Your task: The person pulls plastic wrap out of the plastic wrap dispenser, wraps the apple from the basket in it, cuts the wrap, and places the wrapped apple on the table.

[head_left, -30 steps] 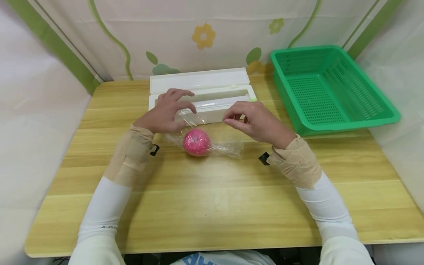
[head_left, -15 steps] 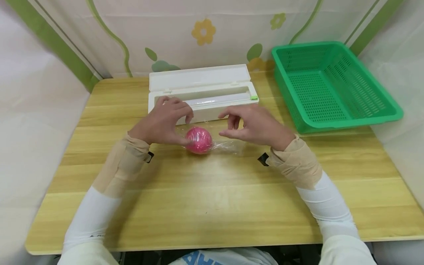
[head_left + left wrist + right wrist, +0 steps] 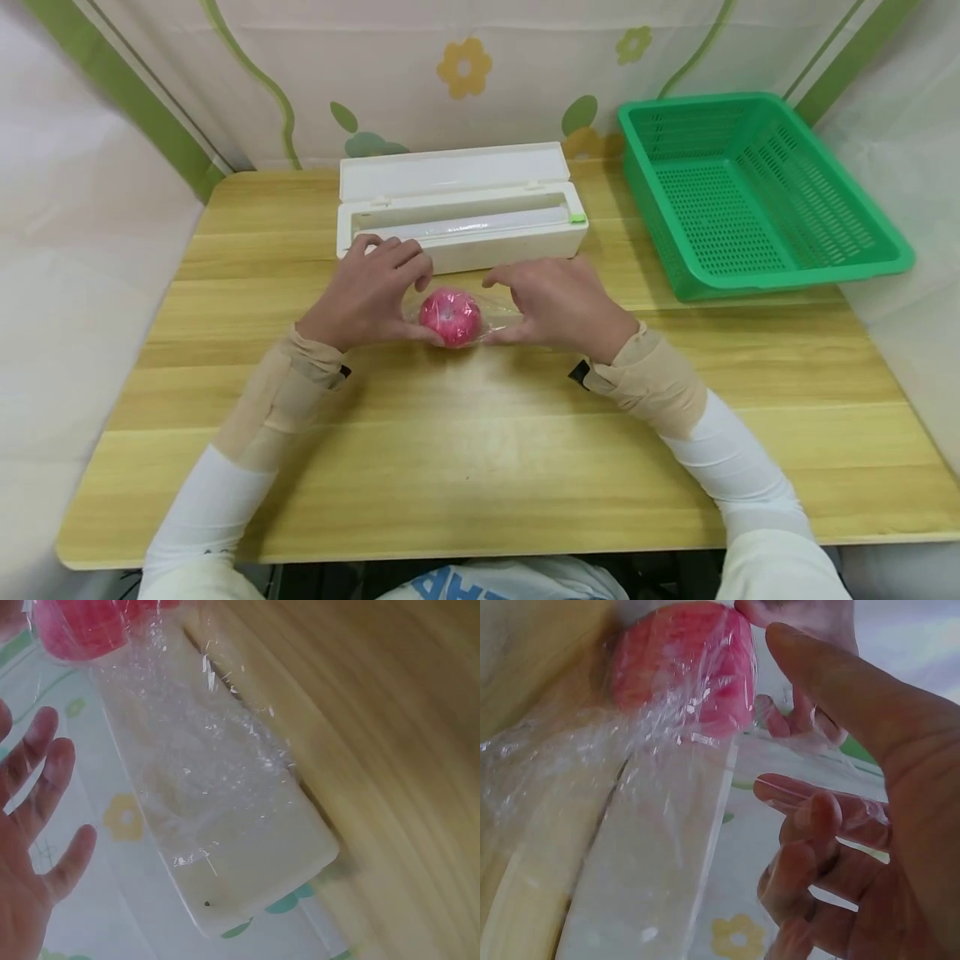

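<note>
A pinkish-red apple [image 3: 450,317] sits on the table with clear cling film [image 3: 547,765] over and around it; loose film spreads out from it in both wrist views. My left hand [image 3: 367,292] is at the apple's left, thumb tip at its lower edge and fingers arched above the table, spread apart in the left wrist view. Opposite it, my right hand [image 3: 566,304] has its thumb low over the film's right end, index finger raised. In the right wrist view its fingers are loosely bent, with a shiny strand of film across them.
Just behind the hands lies a white cling film box [image 3: 517,246], lid up, a roll inside and a green tab at its right end. A green plastic basket [image 3: 651,208] stands at the back right of the wooden table [image 3: 480,467], before a flowered curtain.
The film raised by my left hand a second ago is down around the apple. My left hand has come lower beside the apple; my right hand has moved left and down toward it.
</note>
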`<state>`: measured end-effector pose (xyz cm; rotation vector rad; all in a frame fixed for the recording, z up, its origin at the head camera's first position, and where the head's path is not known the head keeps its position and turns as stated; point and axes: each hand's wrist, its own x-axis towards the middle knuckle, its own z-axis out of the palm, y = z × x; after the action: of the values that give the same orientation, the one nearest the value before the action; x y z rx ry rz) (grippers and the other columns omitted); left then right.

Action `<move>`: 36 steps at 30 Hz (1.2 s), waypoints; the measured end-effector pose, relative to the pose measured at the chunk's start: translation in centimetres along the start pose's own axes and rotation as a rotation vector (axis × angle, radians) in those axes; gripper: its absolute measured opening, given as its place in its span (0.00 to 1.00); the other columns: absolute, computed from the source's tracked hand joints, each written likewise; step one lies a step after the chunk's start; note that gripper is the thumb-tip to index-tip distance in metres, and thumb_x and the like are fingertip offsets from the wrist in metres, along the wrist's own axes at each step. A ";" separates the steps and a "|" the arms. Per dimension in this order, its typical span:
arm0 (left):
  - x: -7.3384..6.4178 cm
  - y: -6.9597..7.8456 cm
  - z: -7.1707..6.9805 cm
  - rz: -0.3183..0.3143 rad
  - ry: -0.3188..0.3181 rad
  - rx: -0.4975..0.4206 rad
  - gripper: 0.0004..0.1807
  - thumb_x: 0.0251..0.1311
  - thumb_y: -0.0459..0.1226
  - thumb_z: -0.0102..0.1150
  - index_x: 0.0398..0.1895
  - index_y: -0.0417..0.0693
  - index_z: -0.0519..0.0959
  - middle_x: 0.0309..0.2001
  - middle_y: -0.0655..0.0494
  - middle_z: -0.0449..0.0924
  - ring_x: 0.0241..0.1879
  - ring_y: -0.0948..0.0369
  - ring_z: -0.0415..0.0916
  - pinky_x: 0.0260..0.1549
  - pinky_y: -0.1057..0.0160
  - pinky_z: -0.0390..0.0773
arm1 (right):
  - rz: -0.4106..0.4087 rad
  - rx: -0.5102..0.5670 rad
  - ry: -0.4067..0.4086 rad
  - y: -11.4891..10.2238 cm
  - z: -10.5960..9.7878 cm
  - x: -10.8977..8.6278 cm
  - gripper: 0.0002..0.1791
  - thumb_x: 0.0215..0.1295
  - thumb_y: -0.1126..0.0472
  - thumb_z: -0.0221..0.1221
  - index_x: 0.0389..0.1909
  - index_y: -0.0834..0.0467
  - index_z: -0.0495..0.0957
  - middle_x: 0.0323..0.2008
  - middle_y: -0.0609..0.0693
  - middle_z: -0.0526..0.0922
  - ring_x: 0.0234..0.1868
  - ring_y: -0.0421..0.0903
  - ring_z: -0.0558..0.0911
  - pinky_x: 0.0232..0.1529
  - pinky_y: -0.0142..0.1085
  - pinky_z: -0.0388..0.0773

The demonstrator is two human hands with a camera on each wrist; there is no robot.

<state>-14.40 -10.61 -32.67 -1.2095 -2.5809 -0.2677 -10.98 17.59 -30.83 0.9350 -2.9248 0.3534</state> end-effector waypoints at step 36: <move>-0.9 2.1 1.7 -0.069 0.059 0.116 0.25 0.66 0.58 0.68 0.59 0.56 0.81 0.45 0.47 0.83 0.41 0.48 0.82 0.54 0.36 0.76 | -0.132 -0.086 0.132 0.2 1.2 0.4 0.32 0.58 0.49 0.78 0.65 0.44 0.81 0.25 0.43 0.86 0.25 0.41 0.83 0.19 0.36 0.72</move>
<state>-12.52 -9.47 -34.47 -1.0577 -2.5522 -0.1624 -11.36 17.27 -31.98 1.0427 -2.7197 0.2682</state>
